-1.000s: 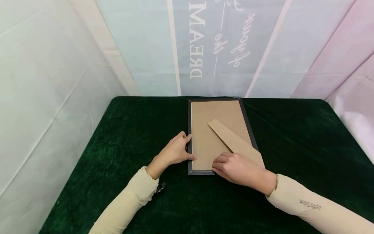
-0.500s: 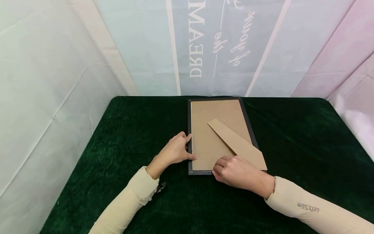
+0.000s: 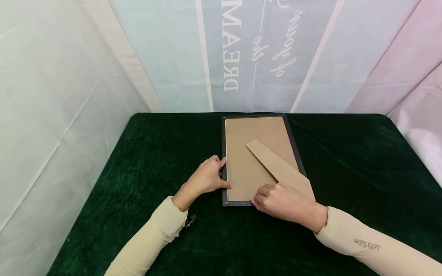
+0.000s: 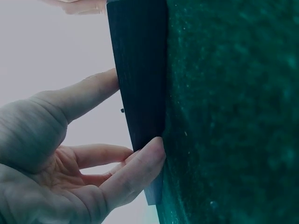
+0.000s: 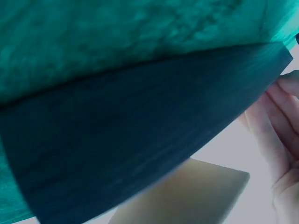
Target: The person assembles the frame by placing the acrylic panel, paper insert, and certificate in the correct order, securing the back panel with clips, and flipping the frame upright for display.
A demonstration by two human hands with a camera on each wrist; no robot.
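A dark picture frame (image 3: pixel 295 149) lies back side up, with a tan backing board (image 3: pixel 253 128) inside it and a tan easel leg (image 3: pixel 276 163) slanting across the board. My left hand (image 3: pixel 206 177) grips the left edge, thumb over the top and fingertips against the outer side. In the left wrist view, the thumb (image 4: pixel 96 91) reaches over the rim while one finger presses the side. My right hand (image 3: pixel 281 199) bends its fingers over the near edge and pinches there. Its palm side (image 5: pixel 275 126) shows in the right wrist view, and it hides part of the leg's lower end.
Dark green velvet cloth (image 3: pixel 165 153) covers the table. A pale printed curtain (image 3: pixel 262 57) hangs behind the far edge, and white fabric (image 3: pixel 62 134) hangs along the left. The frame's far edge lies close to the table's far edge.
My right hand's fingers have shifted slightly toward the frame's near edge, and the easel leg's lower end has moved a little to the right. My left hand stays in place.
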